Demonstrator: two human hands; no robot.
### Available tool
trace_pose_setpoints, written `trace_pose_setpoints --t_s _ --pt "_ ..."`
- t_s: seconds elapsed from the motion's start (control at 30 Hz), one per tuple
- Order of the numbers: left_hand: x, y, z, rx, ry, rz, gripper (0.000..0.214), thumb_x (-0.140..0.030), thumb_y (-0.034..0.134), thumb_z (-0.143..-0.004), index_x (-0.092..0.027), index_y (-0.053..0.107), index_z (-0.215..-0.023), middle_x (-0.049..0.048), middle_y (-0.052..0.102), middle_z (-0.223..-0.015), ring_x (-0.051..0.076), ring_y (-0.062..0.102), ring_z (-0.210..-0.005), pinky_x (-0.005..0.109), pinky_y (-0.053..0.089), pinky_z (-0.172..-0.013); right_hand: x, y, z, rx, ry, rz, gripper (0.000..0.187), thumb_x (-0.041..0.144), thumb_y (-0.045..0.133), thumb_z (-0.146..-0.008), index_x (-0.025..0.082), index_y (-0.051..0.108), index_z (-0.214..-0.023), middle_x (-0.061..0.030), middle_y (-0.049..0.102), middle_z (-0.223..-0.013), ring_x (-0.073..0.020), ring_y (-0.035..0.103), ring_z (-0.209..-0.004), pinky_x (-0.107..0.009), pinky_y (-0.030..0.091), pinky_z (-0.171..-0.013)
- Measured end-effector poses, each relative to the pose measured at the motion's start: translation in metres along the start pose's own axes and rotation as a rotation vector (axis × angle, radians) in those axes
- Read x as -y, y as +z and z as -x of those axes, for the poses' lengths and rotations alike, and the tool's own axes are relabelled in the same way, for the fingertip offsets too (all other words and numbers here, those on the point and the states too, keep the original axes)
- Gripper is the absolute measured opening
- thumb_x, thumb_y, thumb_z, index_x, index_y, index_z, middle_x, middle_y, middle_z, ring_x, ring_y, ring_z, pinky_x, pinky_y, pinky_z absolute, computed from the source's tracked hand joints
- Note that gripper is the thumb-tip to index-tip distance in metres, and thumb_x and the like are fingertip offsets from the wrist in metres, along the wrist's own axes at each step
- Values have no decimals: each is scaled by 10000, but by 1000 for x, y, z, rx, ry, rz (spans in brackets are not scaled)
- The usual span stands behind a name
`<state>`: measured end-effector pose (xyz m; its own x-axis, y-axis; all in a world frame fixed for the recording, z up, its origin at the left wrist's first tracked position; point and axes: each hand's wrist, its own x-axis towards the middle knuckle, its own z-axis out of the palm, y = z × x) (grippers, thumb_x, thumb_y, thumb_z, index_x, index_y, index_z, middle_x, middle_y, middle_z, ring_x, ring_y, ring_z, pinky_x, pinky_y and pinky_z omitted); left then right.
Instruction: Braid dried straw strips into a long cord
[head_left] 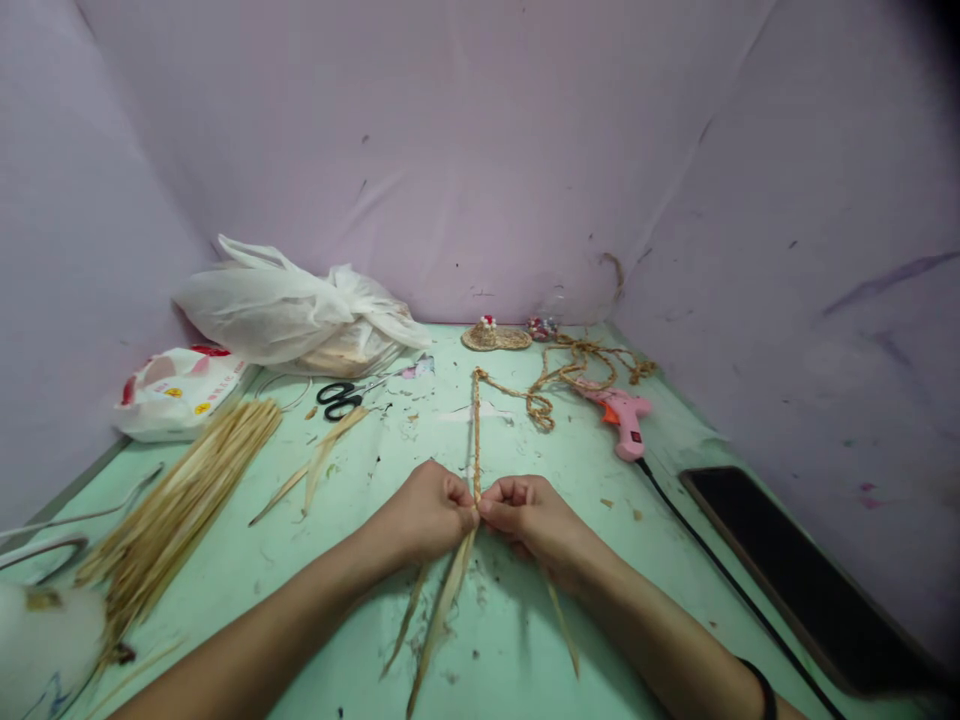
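A thin braid [477,430] of dry straw-coloured strips runs straight away from me down the middle of the table. At its near end my left hand [441,510] and my right hand [529,515] meet, each closed in a pinch on the braid and its strips. Several loose strips [442,620] hang from under my fingers toward me, splayed to both sides. The braid's far end bends right into a tangled coil of finished cord [577,360]. Exactly which strip each fingertip pinches is partly hidden.
On the left lie a bundle of dry strips [195,500], black-handled scissors [341,398], a tissue pack [180,393] and a white plastic bag [300,310]. A small woven piece [495,340] sits at the back. At right are a pink glue gun [624,415] with its cord and a black tablet-like slab [802,580].
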<state>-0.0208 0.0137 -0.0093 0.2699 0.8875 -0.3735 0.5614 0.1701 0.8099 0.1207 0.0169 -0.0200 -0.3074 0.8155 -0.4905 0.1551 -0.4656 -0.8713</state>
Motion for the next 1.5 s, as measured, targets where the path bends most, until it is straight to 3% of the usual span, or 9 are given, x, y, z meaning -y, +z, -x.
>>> trace_pose_setpoints --t_s 0.2,0.37,0.63,0.8,0.9,1.03,1.1,1.33,1.5 --pt "1 -6 0 25 2 -65 118 -209 454 -561 -127 515 -503 -47 307 -428 60 248 -426 203 185 -406 0 3 0 -11 -36 -40 96 209 566 -552 129 519 -531 52 451 -407 -14 237 -333 -195 112 -361" --pt "-9 -9 12 -44 -77 -324 168 -258 473 -606 -145 527 -493 -31 344 -426 78 300 -432 212 221 -432 -3 6 -1 -46 -50 -47 94 203 576 -547 129 516 -550 23 531 -457 -20 300 -355 -186 156 -371" --pt "-17 33 39 -230 29 -625 203 -225 435 -672 -150 623 -691 67 508 -561 142 417 -499 258 242 -509 -5 7 3 -58 -78 -146 121 206 605 -572 138 506 -569 75 421 -397 -19 262 -352 -182 168 -375" --pt "-21 16 36 -187 35 -468 209 -289 479 -667 -153 565 -534 27 444 -464 120 398 -441 247 238 -465 -7 4 1 0 -55 -166 161 247 630 -574 141 510 -585 60 455 -414 -31 308 -353 -184 183 -375" --pt "-22 -4 26 -213 -97 -136 228 -315 463 -683 -149 550 -555 2 458 -459 90 382 -373 225 244 -405 -5 2 1 57 -54 -159 195 281 644 -582 132 518 -576 64 448 -407 -16 268 -332 -182 149 -368" --pt "-12 -7 11 84 -244 435 136 -248 524 -629 -123 553 -674 22 568 -577 73 421 -341 197 279 -337 -3 1 1 124 -71 -191 252 289 691 -539 129 527 -646 28 541 -491 -41 404 -395 -172 231 -402" --pt "-6 -1 7 136 -250 551 118 -222 559 -600 -109 532 -623 30 566 -555 76 452 -362 188 319 -341 -3 0 0 150 -98 -162 270 280 696 -535 128 526 -680 20 549 -500 -70 474 -454 -179 290 -442" --pt "-6 8 3 -1 -352 242 149 -188 492 -613 -146 457 -475 -7 440 -323 98 376 -253 202 276 -286 -14 0 -5 3 -280 206 94 190 591 -630 135 518 -652 3 563 -573 -84 484 -523 -195 356 -499" --pt "0 11 2 -29 -261 243 100 -176 466 -578 -167 446 -480 -40 419 -335 80 343 -253 189 189 -290 -20 -2 -2 -90 -420 471 82 184 488 -681 151 563 -687 -14 606 -605 -109 521 -543 -196 364 -484"
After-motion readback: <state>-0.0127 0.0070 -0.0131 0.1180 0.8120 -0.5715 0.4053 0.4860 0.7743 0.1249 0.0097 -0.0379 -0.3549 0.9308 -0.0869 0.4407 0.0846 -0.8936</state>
